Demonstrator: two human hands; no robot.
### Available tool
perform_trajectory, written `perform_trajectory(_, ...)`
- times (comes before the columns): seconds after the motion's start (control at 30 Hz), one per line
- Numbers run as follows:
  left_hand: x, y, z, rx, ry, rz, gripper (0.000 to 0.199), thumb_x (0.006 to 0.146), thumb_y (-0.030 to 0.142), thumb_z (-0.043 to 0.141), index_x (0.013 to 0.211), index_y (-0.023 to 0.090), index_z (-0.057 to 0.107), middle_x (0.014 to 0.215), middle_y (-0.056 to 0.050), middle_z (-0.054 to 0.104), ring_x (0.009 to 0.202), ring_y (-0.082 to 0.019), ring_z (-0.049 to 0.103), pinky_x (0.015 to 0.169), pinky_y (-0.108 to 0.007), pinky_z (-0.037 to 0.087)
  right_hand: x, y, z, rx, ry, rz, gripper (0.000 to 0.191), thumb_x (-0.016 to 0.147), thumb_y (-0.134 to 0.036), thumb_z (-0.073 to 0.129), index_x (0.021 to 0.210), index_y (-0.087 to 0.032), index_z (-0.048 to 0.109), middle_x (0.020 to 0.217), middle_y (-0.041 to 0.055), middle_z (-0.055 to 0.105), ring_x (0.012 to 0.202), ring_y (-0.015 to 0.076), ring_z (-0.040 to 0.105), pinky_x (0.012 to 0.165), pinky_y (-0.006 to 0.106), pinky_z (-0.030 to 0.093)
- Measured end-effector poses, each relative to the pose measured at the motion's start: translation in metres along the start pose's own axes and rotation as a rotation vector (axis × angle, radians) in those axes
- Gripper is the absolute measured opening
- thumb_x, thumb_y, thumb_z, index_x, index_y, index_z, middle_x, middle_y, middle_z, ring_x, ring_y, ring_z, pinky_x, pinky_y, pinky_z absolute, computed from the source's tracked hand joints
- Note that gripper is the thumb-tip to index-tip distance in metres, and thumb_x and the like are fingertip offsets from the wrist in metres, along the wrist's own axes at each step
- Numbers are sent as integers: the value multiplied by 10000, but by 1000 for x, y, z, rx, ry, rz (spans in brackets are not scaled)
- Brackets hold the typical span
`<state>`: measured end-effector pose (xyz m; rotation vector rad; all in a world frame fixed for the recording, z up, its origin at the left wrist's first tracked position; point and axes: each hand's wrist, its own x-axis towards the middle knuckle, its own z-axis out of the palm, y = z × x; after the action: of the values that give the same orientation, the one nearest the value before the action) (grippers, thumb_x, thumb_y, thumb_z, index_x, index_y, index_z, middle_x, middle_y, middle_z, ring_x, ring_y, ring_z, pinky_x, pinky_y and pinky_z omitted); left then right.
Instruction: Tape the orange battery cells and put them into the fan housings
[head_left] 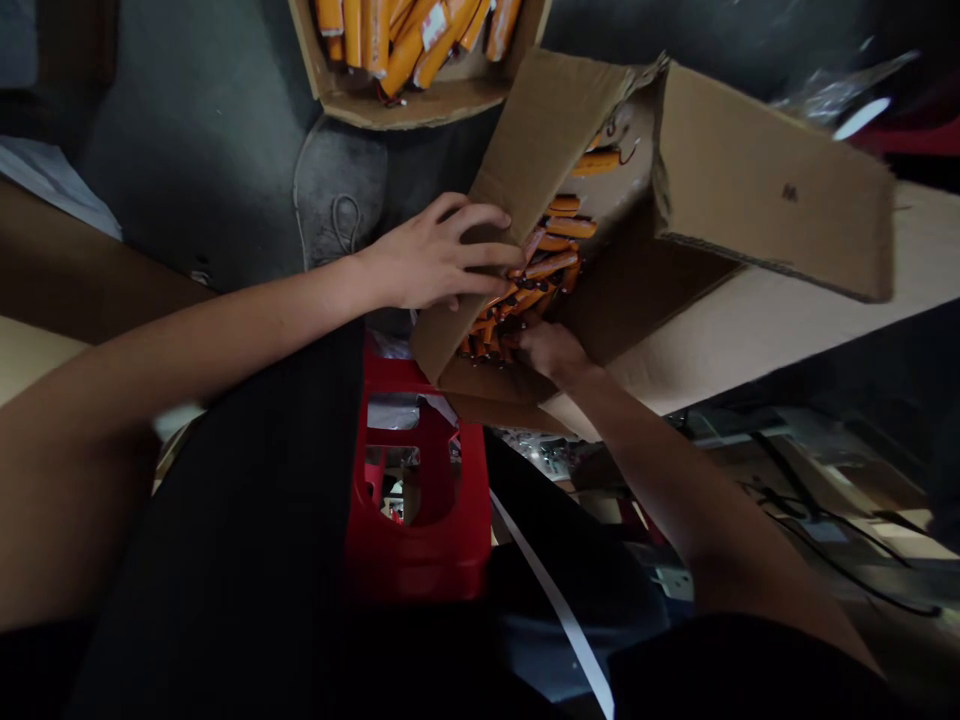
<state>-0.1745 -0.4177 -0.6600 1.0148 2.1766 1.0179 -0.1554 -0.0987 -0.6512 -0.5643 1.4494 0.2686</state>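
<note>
An open cardboard box is tilted in front of me. Orange wrapped packs that look like batteries lie inside it, some with thin dark or red wires. My left hand rests on the near flap with its fingers spread, the tips reaching over the edge toward the packs. Deep in the box, my right hand has its fingers curled in among the packs at the lower end. Its fingertips are partly hidden, so whatever they pinch does not show clearly.
A second cardboard box at the top holds several larger orange packs. A red plastic stool stands between my legs. My shoe is beside the boxes. Clutter with cables lies at the right.
</note>
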Motion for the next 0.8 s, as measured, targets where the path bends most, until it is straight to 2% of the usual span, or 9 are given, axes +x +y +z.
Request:
perform_trajectory(0.13, -2, 0, 1, -1, -7, -9, 522, 955, 288, 638, 1451, 425, 553, 1651, 79, 426, 1569, -385, 267, 1204, -662, 314, -2, 2, -3, 85, 31, -45, 319, 949, -302, 645, 1209, -187, 789, 1339, 153, 710, 1134, 319, 720, 983, 380, 556)
perform_trajectory(0.2, 0, 1, 1, 10, 5, 9, 507, 968, 284, 634, 1455, 400, 555, 1644, 72, 439, 1575, -372, 256, 1212, -645, 319, -10, 5, -4, 267, 15, -147, 244, 897, -327, 727, 1087, -205, 822, 1240, 98, 761, 1132, 292, 714, 1006, 368, 562)
perform_trajectory(0.27, 2, 1, 2, 14, 14, 20, 492, 974, 291, 640, 1448, 398, 563, 1641, 78, 442, 1575, -369, 255, 1209, -650, 324, -26, 10, -5, 483, 89, -241, 244, 879, -387, 760, 1051, -226, 824, 1236, 66, 764, 1178, 272, 696, 1053, 372, 554)
perform_trajectory(0.33, 3, 0, 3, 8, 26, 26, 497, 974, 291, 648, 1452, 398, 563, 1642, 74, 443, 1568, -375, 259, 1199, -669, 326, -49, 14, -8, 635, 263, -223, 411, 928, -474, 701, 1268, -251, 760, 1415, 69, 682, 1237, 261, 677, 1069, 396, 556)
perform_trajectory(0.43, 3, -3, 6, -2, 48, 40, 513, 984, 275, 637, 1480, 374, 547, 1635, 43, 473, 1544, -375, 256, 1195, -675, 327, -77, 11, -9, 661, 427, -38, 766, 1015, -589, 538, 1680, -280, 314, 1654, 125, 459, 1199, 264, 708, 989, 420, 600)
perform_trajectory(0.5, 3, -4, 8, -10, 40, 43, 493, 991, 294, 627, 1473, 371, 553, 1625, 36, 494, 1530, -371, 246, 1203, -673, 315, -80, 2, -3, 568, 393, 82, 839, 1037, -627, 469, 1718, -252, 154, 1626, 181, 488, 1141, 291, 737, 956, 430, 604)
perform_trajectory(0.6, 4, -4, 7, -19, 14, 19, 465, 991, 348, 619, 1451, 396, 565, 1619, 53, 495, 1540, -373, 238, 1210, -677, 298, -58, -16, 15, 398, 208, 195, 803, 1029, -653, 477, 1665, -205, 277, 1416, 217, 674, 1153, 353, 734, 972, 461, 576)
perform_trajectory(0.7, 4, -2, 4, -26, 3, -2, 475, 984, 385, 619, 1455, 401, 554, 1615, 64, 477, 1552, -391, 259, 1199, -685, 303, -30, -28, 34, 301, 15, 161, 878, 979, -669, 585, 1633, -156, 302, 1389, 251, 683, 1234, 386, 696, 1004, 463, 550)
perform_trajectory(0.8, 3, -1, 2, -16, -3, 20, 481, 976, 368, 639, 1452, 351, 569, 1631, 23, 457, 1534, -414, 283, 1196, -677, 303, -13, -25, 42, 231, -18, 68, 793, 1013, -583, 584, 1612, -135, 318, 1465, 268, 621, 1295, 368, 661, 1027, 434, 536)
